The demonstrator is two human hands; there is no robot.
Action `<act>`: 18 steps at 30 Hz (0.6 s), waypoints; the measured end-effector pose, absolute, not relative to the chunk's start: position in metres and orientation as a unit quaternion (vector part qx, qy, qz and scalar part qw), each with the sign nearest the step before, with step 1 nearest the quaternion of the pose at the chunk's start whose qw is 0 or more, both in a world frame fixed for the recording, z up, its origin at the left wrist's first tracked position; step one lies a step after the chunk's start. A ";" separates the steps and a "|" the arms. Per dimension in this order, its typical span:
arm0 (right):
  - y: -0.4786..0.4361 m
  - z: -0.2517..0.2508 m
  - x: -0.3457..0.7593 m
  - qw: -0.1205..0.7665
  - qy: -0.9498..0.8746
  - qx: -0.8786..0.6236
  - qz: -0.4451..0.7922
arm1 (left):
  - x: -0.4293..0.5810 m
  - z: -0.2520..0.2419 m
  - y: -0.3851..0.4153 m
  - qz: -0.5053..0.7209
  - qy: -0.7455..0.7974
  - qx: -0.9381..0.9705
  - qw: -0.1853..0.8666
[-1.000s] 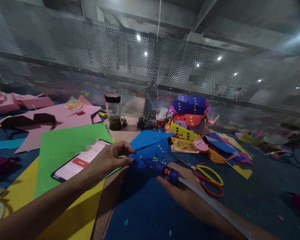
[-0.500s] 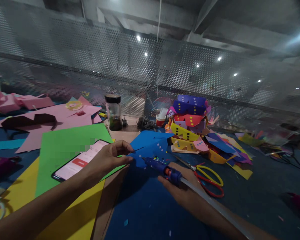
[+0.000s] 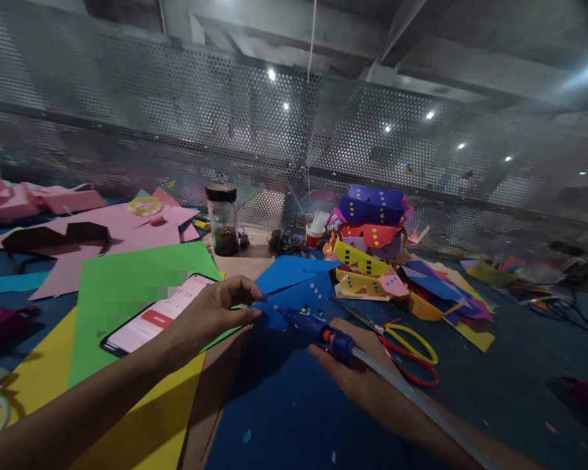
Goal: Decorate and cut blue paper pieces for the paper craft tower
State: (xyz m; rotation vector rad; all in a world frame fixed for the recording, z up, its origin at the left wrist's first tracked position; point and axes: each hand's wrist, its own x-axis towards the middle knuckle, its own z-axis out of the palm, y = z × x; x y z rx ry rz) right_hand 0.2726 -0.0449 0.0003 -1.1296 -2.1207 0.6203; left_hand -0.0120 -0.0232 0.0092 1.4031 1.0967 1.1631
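Glue gun [image 3: 314,328] in right grip [image 3: 351,380]

At left, a phone [image 3: 157,318] is lying on a sheet [image 3: 108,281]; at right, scissors [image 3: 379,328] are lying before a pile of cut-outs [image 3: 372,235]. Between phone and scissors, a glue gun [image 3: 317,329] is occupying the middle. Farther off, a jar [image 3: 224,228] is standing left of a cup [image 3: 314,235].

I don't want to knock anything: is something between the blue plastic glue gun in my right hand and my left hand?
Nothing sizeable shows between the glue gun and your left hand. Tiny coloured bits lie beside it, on the blue paper sheet.
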 end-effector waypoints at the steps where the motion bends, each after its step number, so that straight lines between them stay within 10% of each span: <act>1: -0.045 0.001 0.273 0.320 -0.809 -0.433 0.236 | -0.012 0.009 -0.023 0.479 0.452 0.577 0.484; 18: -0.047 0.003 0.272 0.331 -0.807 -0.426 0.240 | -0.013 0.009 -0.022 0.482 0.465 0.573 0.473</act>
